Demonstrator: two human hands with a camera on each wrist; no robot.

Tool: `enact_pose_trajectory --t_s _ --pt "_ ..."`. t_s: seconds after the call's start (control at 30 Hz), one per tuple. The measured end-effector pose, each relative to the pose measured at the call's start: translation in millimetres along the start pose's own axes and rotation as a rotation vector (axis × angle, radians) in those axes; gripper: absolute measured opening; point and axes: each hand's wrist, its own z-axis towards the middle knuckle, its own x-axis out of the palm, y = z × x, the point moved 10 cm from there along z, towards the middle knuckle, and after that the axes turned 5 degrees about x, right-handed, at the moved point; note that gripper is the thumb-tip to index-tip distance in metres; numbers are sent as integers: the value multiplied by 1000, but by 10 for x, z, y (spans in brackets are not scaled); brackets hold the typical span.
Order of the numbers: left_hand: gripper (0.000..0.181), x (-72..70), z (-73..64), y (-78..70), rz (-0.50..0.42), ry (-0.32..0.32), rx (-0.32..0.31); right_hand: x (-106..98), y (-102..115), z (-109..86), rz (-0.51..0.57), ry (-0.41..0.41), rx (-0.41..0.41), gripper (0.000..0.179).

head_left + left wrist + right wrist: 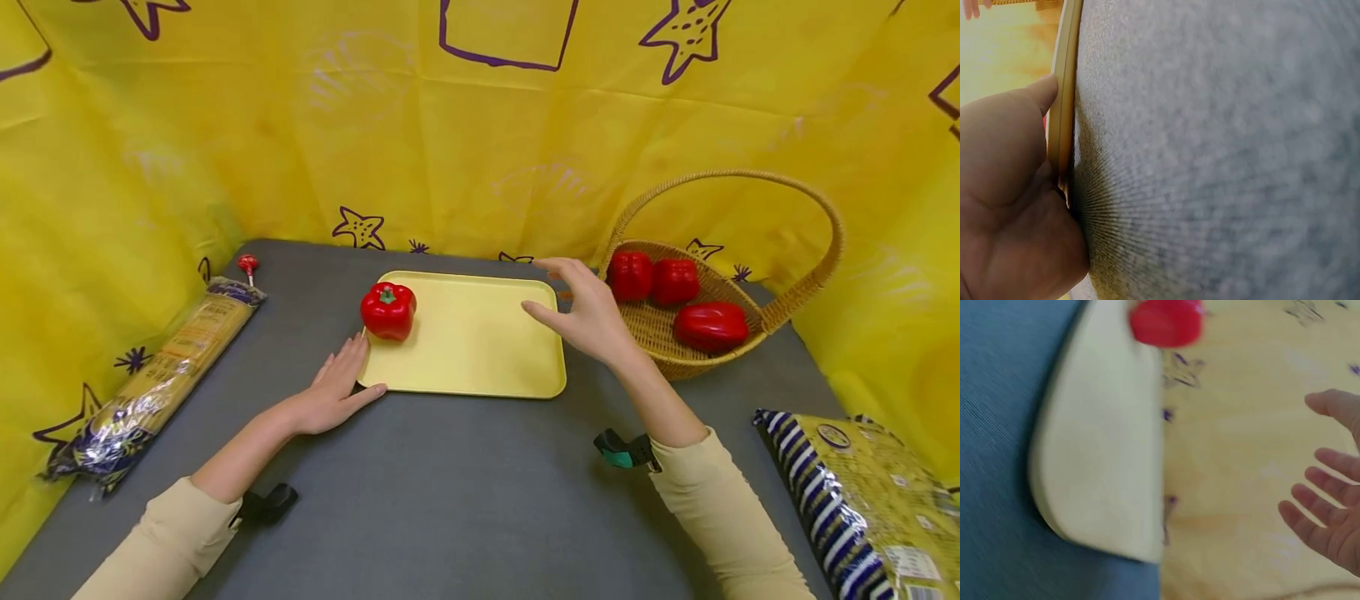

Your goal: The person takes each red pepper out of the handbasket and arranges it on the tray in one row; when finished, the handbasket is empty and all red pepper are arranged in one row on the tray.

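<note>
A pale yellow tray [472,333] lies on the grey table, with one red bell pepper [388,311] upright on its left end. My left hand [333,392] rests at the tray's lower left corner, fingers straight along the left side and thumb on the front edge. In the left wrist view, the thumb [1044,92] touches the tray rim [1066,94]. Above the tray's right end hovers my right hand [585,308], fingers spread and holding nothing. To its right stands a wicker basket [678,364] with three red bell peppers [711,326] inside.
The basket's tall handle [828,250] arches over it. A pack of spaghetti [168,367] lies at the left, near a red lollipop [248,265]. A yellow bag with striped edges [862,492] lies at the right front. Yellow patterned cloth [465,150] hangs around the table.
</note>
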Motion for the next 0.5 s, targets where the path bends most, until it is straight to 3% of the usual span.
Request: enact_pose_trajectory --t_s 0.3,0.5 --pt "92 31 -26 86 -17 -14 7 -866 -562 -44 -37 -170 287 41" --pt "92 51 21 77 -24 2 9 -1223 -1001 -134 -123 -123 453 52"
